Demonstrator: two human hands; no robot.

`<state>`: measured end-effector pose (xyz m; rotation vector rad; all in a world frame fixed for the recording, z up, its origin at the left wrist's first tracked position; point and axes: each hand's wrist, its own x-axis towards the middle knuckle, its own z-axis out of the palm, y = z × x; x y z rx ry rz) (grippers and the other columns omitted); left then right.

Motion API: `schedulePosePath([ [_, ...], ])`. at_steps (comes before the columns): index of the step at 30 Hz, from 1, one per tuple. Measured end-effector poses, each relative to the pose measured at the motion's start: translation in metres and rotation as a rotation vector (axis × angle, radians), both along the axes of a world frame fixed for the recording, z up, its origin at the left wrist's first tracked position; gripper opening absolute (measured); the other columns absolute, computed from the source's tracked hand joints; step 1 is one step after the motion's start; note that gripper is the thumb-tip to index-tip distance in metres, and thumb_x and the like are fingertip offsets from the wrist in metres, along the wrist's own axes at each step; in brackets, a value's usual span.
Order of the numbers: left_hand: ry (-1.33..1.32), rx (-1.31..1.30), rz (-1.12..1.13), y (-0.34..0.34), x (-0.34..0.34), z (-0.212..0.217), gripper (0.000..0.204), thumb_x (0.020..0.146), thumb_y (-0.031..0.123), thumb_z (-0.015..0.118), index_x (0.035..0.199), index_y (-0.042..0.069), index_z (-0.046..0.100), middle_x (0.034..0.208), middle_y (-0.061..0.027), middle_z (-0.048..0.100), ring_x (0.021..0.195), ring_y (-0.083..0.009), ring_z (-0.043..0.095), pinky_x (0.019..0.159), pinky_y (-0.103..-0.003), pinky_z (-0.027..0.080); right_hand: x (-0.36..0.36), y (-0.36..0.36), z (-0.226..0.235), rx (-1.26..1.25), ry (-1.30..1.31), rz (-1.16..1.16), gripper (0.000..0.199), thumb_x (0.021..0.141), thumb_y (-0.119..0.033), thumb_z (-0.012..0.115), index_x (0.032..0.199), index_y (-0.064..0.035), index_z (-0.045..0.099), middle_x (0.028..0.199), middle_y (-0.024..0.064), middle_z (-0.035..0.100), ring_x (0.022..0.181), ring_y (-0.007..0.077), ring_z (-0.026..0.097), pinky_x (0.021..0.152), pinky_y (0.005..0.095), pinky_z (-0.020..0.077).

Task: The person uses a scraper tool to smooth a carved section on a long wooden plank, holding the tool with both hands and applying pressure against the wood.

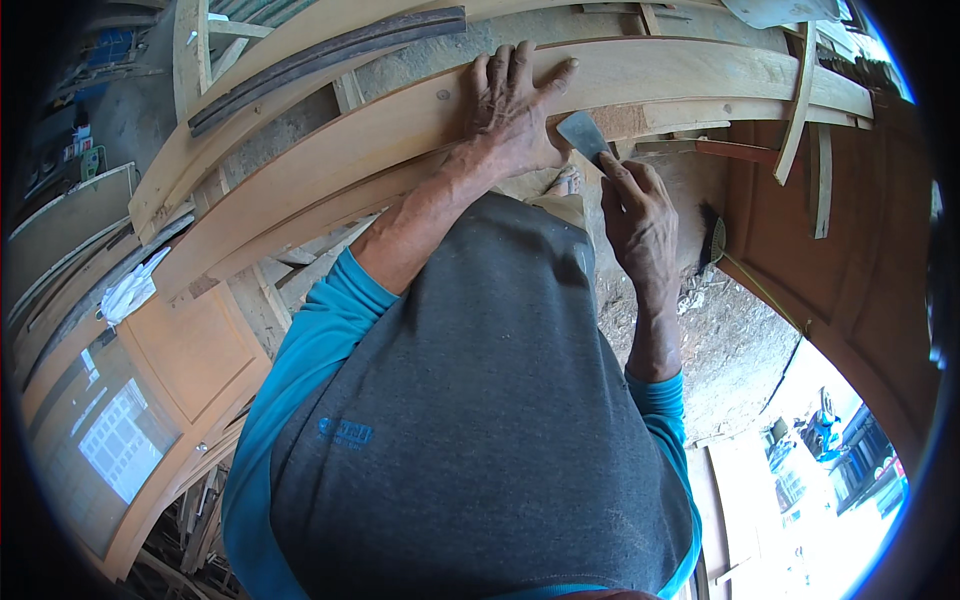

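Observation:
A long pale wooden board (pixel 350 140) runs across in front of me, with a knot near its middle. My left hand (pixel 508 112) lies on it with fingers spread, the fingertips reaching its far edge. Just right of that hand, my right hand (pixel 640 215) is closed around a putty knife (pixel 582 134). Its flat grey blade points up and left, close to the board's near edge; whether it touches the wood I cannot tell. The handle is mostly hidden in my fingers.
Beyond the board lies a dark grooved strip (pixel 330 68) on another plank. A brown panelled door (pixel 815 230) stands at right, with wood strips (pixel 798 105) across the board's right end. A panelled door with glass (pixel 200 350) is at left. A bundled white cloth (pixel 132 288) sits near the board's left end.

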<state>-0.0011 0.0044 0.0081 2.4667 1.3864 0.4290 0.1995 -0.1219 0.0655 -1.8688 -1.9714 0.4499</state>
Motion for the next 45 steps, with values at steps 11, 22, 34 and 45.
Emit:
schedulePosePath([
  [11, -0.002, 0.006, -0.010, 0.001, -0.001, -0.002, 0.119, 0.056, 0.047, 0.096, 0.164, 0.026, 0.053, 0.162, -0.0282, 0.037, 0.151, -0.0464, 0.033, 0.126, -0.064, 0.018, -0.006, 0.000, 0.013, -0.047, 0.018, -0.157, 0.031, 0.102, -0.012, 0.071, 0.133, -0.0134, 0.076, 0.110, 0.0155, 0.073, 0.094, 0.0368, 0.076, 0.080, 0.0476, 0.0614],
  [22, -0.013, 0.004, -0.018, 0.001, -0.001, -0.005, 0.121, 0.055, 0.051, 0.098, 0.164, 0.026, 0.053, 0.162, -0.0284, 0.035, 0.150, -0.0479, 0.033, 0.126, -0.066, 0.017, 0.012, 0.007, 0.003, -0.051, 0.066, -0.199, 0.029, 0.106, -0.013, 0.064, 0.134, -0.0099, 0.073, 0.113, 0.0190, 0.074, 0.098, 0.0392, 0.076, 0.083, 0.0492, 0.0598],
  [34, -0.006, -0.012, -0.018, 0.001, -0.001, -0.004, 0.127, 0.053, 0.051, 0.099, 0.167, 0.028, 0.050, 0.163, -0.0294, 0.034, 0.151, -0.0483, 0.032, 0.126, -0.067, 0.017, 0.018, 0.004, -0.037, -0.031, 0.660, -0.529, 0.031, 0.116, -0.020, 0.056, 0.134, 0.0000, 0.071, 0.105, 0.0079, 0.076, 0.085, 0.0123, 0.071, 0.070, 0.0285, 0.0574],
  [45, -0.023, -0.018, -0.022, 0.001, -0.002, -0.003, 0.125, 0.053, 0.050, 0.099, 0.166, 0.027, 0.051, 0.163, -0.0291, 0.034, 0.151, -0.0479, 0.032, 0.126, -0.066, 0.017, 0.004, 0.009, -0.035, -0.055, 0.986, -0.660, 0.032, 0.117, -0.024, 0.058, 0.129, 0.0025, 0.071, 0.097, 0.0078, 0.075, 0.076, 0.0106, 0.068, 0.062, 0.0258, 0.0537],
])
